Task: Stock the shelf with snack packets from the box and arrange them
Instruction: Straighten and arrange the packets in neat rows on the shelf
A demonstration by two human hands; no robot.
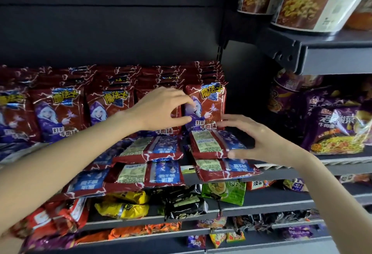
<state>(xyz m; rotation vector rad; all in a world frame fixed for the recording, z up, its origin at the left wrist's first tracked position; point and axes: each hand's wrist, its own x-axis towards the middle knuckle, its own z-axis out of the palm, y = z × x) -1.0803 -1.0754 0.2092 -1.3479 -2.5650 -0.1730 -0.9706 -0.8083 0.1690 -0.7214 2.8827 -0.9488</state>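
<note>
This is a shop aisle, its dark metal shelving [332, 54] tiered in several levels. Below the bracket-hung upper shelf, rows of identical red snack packets [58, 111] stand facing out. Instant-noodle tubs [306, 2] sit on that shelf, purple noodle bags [338, 131] beneath it.

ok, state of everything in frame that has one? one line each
left hand: fingers spread, touching the rightmost upright packet
right hand: fingers spread, at the flat stack's right edge
rightmost upright packet: standing, front out
upright row: standing, fronts out
flat stack: lying back side up, lowest packet overhangs the shelf edge
noodle tubs: upright on the upper shelf
</note>
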